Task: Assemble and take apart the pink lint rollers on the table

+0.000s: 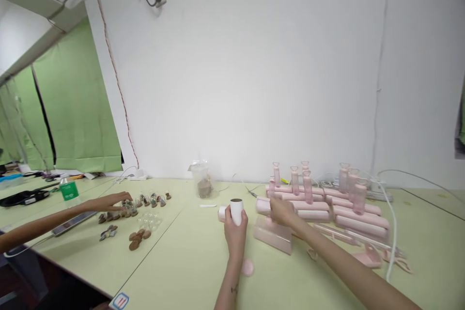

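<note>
My left hand [235, 227] is closed around a white roll [237, 210] held upright, its brown open end facing up. A second white cylinder [221, 213] shows just behind that hand, partly hidden by it. To the right, my right hand [281, 211] grips the end of a pale pink cylinder [263, 205], its fingers curled and partly hidden. Under it sits a translucent pink trough-shaped cover [272, 236]. Below my left wrist a flat pink disc [247, 267] lies on the table.
Pink rollers [358, 220] with upright clear pink handles [308, 186] stand in rows at right. A white cable [393, 232] crosses there. A plastic bag [203, 181] stands at the back. At left, another person's hand [112, 201] reaches over small figures [145, 200] near brown discs [137, 239].
</note>
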The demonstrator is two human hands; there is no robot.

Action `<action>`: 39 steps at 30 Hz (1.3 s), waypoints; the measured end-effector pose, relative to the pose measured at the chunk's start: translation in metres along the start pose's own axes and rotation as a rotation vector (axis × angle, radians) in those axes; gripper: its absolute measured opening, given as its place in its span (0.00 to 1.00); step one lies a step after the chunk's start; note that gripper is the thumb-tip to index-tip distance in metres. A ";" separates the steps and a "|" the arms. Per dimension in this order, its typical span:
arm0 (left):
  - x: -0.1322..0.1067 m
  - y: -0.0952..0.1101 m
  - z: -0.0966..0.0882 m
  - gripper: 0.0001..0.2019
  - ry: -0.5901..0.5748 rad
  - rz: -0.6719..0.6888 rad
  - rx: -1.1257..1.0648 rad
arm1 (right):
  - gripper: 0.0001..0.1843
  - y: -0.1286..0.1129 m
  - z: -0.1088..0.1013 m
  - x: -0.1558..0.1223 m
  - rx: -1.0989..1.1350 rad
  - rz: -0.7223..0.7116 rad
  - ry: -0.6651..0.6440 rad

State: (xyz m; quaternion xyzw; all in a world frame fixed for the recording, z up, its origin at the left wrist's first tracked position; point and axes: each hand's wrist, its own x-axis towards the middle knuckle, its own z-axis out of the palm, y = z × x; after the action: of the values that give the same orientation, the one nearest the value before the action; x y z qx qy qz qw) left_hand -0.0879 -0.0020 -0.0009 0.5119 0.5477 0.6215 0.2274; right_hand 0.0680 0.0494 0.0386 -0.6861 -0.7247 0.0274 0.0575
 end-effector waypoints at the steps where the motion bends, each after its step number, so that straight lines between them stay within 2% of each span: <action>1: 0.001 0.000 -0.001 0.15 0.011 0.004 0.004 | 0.15 0.003 -0.004 -0.002 -0.007 -0.015 -0.013; 5: 0.002 0.003 -0.002 0.15 0.035 0.014 0.014 | 0.15 0.016 -0.015 -0.015 -0.043 -0.092 -0.078; 11: 0.003 0.006 -0.004 0.15 0.033 0.035 0.024 | 0.14 0.016 -0.013 -0.043 -0.063 -0.180 -0.095; 15: 0.004 0.006 -0.007 0.16 0.062 0.040 0.025 | 0.15 0.001 -0.012 -0.054 -0.001 -0.280 -0.048; 17: 0.005 0.006 -0.008 0.16 0.082 0.045 0.018 | 0.16 -0.012 -0.009 -0.062 0.047 -0.378 -0.041; 21: 0.007 0.006 -0.011 0.16 0.103 0.060 -0.003 | 0.17 -0.040 0.011 -0.090 0.142 -0.650 -0.105; 23: 0.009 0.005 -0.012 0.16 0.109 0.060 -0.009 | 0.15 -0.048 0.024 -0.103 0.170 -0.708 -0.111; 27: 0.010 0.004 -0.012 0.16 0.121 0.053 -0.024 | 0.15 -0.043 0.037 -0.108 0.236 -0.645 -0.050; 31: 0.013 0.000 -0.009 0.17 0.104 0.035 -0.036 | 0.12 -0.020 0.024 -0.091 0.307 -0.479 0.032; 35: 0.015 -0.008 -0.002 0.17 0.003 0.034 -0.034 | 0.15 -0.005 0.007 -0.065 0.381 -0.317 0.156; 39: 0.011 -0.011 0.003 0.18 -0.134 0.075 -0.010 | 0.14 0.002 0.004 -0.051 0.472 -0.279 0.127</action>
State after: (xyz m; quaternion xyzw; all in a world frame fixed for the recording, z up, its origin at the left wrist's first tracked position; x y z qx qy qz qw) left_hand -0.0922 0.0123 -0.0069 0.5713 0.5087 0.5966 0.2426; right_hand 0.0718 -0.0011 0.0322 -0.5476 -0.7806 0.1444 0.2644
